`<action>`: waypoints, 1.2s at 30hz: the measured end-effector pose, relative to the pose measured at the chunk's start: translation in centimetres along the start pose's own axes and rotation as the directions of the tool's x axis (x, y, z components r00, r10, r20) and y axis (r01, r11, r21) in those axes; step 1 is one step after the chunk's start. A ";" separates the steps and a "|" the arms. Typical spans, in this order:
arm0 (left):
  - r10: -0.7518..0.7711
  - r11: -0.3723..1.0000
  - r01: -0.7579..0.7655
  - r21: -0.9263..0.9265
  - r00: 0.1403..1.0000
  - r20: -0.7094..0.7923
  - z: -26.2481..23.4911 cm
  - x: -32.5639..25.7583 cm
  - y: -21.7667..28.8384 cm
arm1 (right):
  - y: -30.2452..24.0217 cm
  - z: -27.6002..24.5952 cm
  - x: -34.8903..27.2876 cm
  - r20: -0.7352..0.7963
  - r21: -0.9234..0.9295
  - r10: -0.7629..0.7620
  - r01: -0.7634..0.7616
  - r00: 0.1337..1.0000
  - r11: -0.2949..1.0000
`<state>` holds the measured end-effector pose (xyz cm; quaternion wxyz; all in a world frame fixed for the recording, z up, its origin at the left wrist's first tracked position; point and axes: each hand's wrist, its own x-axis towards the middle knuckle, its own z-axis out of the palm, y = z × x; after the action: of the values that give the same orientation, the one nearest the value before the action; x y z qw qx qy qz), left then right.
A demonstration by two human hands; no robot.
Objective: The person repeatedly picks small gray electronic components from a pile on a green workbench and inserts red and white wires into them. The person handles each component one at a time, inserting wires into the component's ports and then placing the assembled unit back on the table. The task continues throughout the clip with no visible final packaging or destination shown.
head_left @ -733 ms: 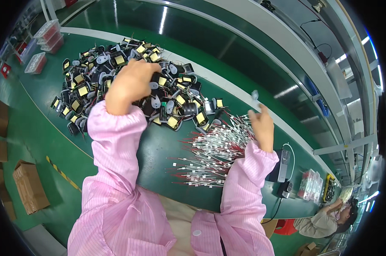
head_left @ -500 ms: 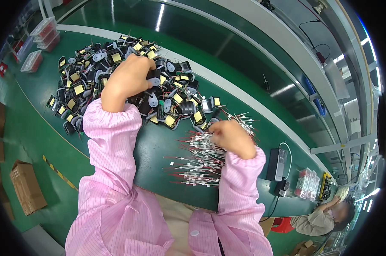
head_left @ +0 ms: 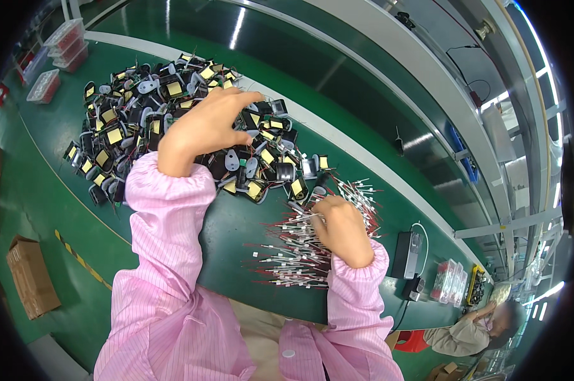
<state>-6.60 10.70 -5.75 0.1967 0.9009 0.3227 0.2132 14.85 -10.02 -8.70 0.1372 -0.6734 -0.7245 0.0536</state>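
A large heap of black moulded parts (head_left: 113,136) with yellow pads, grey oval pieces and thin wires covers the left and middle of the green table (head_left: 236,247). Over its middle is my left hand (head_left: 204,127), thumb and index finger spread wide and nothing held between them. Short red and white wires with small white connectors (head_left: 293,257) lie in a loose pile at the heap's near right. My right hand (head_left: 343,232) rests on that pile, its fingers bent together at the wires' upper part. What its fingertips pinch is hidden.
A black power adapter (head_left: 404,254) with a white cable and clear plastic boxes (head_left: 449,282) are to the right. Stacked clear boxes (head_left: 66,41) stand far left. A seated person (head_left: 461,332) is at lower right. A cardboard box (head_left: 33,277) sits on the floor.
The fingers of my left hand have spread apart, away from the black part they were around. My right hand has come slightly nearer to me, its fingers lower among the wires.
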 end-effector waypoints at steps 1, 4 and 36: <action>0.006 0.998 -0.006 0.062 1.000 -0.005 0.4 0.2 0.1 | -0.2 -0.5 0.1 -0.036 0.039 -0.025 0.027 0.999 0.999; 0.014 0.991 -0.024 0.134 0.997 0.072 2.1 0.8 -0.7 | -0.8 -1.5 0.2 0.004 0.170 0.043 -0.043 0.999 0.985; -0.036 0.280 0.019 -0.960 0.999 0.009 0.9 1.7 6.3 | -1.4 -8.6 -1.3 -0.433 0.449 0.025 0.192 0.901 0.873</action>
<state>-1.87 7.15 -2.95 0.6992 0.5956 0.1470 0.3671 15.90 -12.33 -0.21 0.4571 -0.5804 -0.6695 0.0774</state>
